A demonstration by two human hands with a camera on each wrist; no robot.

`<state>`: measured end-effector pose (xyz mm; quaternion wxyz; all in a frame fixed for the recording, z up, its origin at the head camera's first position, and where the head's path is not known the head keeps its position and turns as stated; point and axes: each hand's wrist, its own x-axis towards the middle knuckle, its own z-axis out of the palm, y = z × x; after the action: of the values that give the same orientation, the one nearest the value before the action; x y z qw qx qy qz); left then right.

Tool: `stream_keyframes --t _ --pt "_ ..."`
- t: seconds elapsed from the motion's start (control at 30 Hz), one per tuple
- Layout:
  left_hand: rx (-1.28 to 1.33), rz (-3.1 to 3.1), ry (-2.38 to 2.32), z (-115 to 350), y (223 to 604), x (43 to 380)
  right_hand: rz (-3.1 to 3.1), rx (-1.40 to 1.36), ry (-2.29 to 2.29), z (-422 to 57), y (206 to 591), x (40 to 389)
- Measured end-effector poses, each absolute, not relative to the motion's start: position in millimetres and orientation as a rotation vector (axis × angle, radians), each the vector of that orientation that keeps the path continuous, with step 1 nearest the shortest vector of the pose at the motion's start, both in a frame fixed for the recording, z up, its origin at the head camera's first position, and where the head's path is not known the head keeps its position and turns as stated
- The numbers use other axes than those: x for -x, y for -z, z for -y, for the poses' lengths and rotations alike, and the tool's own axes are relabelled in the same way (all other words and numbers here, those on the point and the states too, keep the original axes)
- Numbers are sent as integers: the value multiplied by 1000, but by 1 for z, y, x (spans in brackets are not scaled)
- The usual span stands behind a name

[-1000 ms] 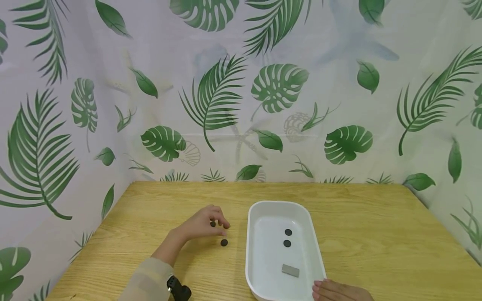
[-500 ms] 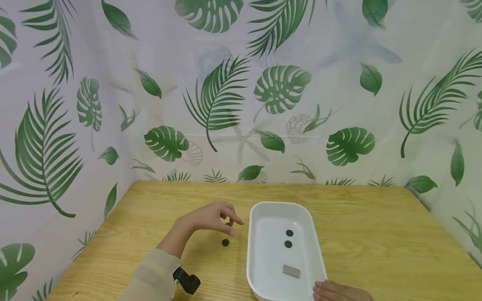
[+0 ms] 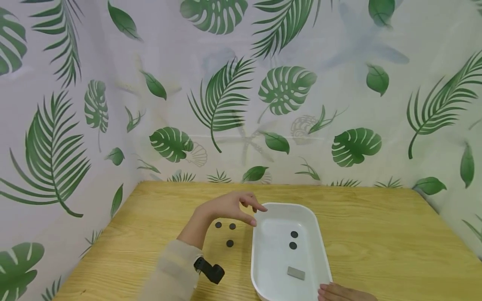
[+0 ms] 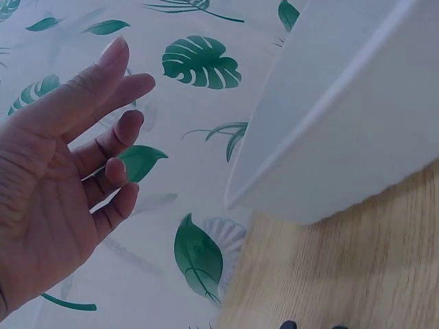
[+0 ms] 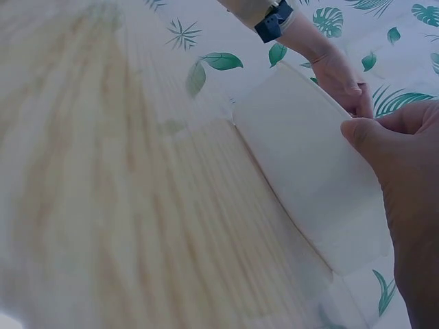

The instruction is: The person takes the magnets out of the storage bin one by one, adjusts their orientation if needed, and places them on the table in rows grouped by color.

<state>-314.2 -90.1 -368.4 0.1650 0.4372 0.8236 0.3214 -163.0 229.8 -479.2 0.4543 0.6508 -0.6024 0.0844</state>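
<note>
In the centre of the head view, the left hand (image 3: 229,205) reaches over the upper left rim of a white tub (image 3: 254,259), its thumb and index finger spread apart and nothing held between them. The left wrist view, where the hand fills the left side, shows the bare palm and the other fingers loosely bent, with a gap between the fingertips and the tub. At the bottom edge of the head view, right of centre, the right hand (image 3: 344,292) pinches the tub's lower right rim, its thumb against the outer wall in the right wrist view. Inside the tub, two black discs (image 3: 294,234) lie one just below the other, and a grey rectangular block (image 3: 296,273) lies tilted nearer the bottom of the frame. Left of the tub, below the left hand, three more discs (image 3: 232,226) lie apart on the wooden desk (image 3: 376,234), two side by side and one lower down. A pale sleeve (image 3: 169,271) and a black wrist device (image 3: 211,269) show at lower left of centre; leaf-printed cloth (image 3: 320,33) spans the upper frame.
</note>
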Motion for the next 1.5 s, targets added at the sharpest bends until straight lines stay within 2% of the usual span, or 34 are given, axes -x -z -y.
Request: stream_keyframes --t 0.27,0.47,0.8,1.2,1.37,1.5 --pt "-1232 -2310 -951 62 352 317 1402 -1482 -208 -228 476 161" --pt "-1262 -2272 -965 41 354 322 1469 -1462 -223 -228 475 157" --pt "-1204 -2296 -959 15 378 334 1483 -1468 -149 -231 477 160" --pt "-1112 -2229 -1102 -4 417 334 1483 -1513 -283 -227 478 159" --pt "-1096 -2302 -1036 -7 427 332 1558 -1503 -314 -229 479 154" --pt "-1156 -2448 -804 -13 428 331 1560 -1538 -268 -231 477 157"
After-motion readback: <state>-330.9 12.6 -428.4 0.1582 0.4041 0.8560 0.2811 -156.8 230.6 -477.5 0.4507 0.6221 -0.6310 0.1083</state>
